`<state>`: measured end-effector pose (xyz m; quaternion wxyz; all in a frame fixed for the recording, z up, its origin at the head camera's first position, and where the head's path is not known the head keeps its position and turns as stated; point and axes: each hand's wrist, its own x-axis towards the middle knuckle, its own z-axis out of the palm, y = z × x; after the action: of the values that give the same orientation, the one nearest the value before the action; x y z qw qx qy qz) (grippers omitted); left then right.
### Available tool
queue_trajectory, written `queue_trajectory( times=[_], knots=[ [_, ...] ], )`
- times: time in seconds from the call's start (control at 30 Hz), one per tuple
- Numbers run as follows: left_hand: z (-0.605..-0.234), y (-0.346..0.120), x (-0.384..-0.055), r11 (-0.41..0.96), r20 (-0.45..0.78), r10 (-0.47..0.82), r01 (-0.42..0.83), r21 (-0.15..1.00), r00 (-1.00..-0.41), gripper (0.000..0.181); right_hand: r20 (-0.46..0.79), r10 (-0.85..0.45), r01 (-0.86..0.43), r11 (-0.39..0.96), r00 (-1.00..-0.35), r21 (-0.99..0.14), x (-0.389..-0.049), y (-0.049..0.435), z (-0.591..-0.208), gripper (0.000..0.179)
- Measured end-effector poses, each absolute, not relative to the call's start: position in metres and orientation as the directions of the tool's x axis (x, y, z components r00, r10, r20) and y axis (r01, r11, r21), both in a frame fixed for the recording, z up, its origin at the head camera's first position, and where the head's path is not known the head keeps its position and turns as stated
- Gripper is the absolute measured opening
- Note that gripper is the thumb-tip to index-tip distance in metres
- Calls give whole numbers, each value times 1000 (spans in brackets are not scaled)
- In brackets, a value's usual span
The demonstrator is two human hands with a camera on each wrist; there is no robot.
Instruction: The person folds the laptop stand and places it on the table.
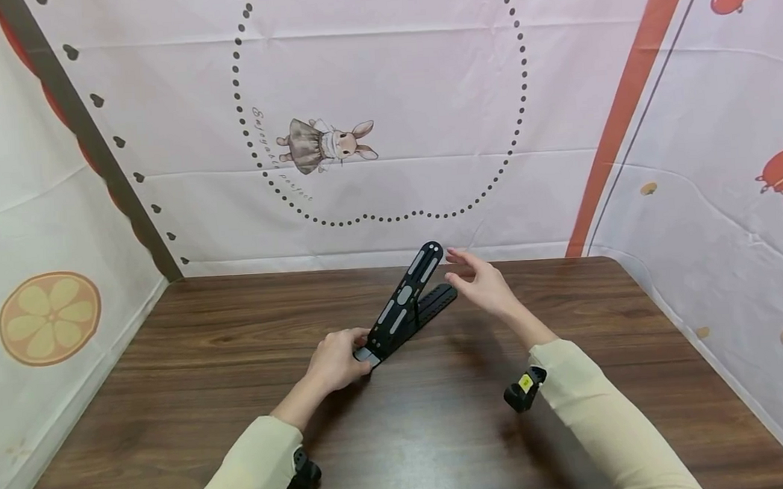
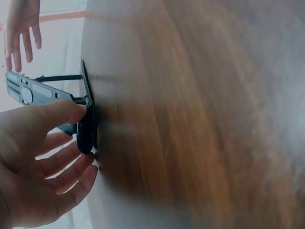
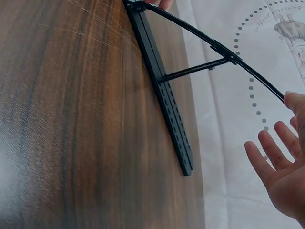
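A black folding laptop stand [image 1: 404,294] stands propped open on the table, its slotted upper arm raised at a slant over the base bar [image 3: 167,105]. A thin strut [image 3: 195,70] joins the two. The left hand [image 1: 334,362] grips the hinged end; in the left wrist view its thumb [image 2: 71,112] presses on top there, the other fingers spread along the far side. Near the arm's raised tip is the right hand [image 1: 481,284], its fingers extended and spread. In the right wrist view its thumb [image 3: 293,101] meets the tip; whether it presses there I cannot tell.
The dark brown wooden table [image 1: 234,314] extends around the stand. Behind it hangs a white printed cloth [image 1: 424,123], with more cloth at both sides. Each wrist wears a small black camera, such as the right one [image 1: 524,390].
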<state>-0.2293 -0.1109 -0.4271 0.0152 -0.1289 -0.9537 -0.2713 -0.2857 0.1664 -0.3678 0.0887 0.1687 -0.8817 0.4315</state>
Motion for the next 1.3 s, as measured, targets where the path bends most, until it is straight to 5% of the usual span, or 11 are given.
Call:
queue_trajectory(
  times=[0.6, 1.3],
  knots=[
    [-426, -122, -237, 808, 76, 343, 335, 484, -936, 52, 275, -366, -450, 593, -889, -667, -286, 174, -353, 50],
    [-426, -137, -243, 878, 72, 191, 203, 433, -979, 30, 279, -334, -432, 609, -900, -666, -288, 173, -353, 44]
  ],
)
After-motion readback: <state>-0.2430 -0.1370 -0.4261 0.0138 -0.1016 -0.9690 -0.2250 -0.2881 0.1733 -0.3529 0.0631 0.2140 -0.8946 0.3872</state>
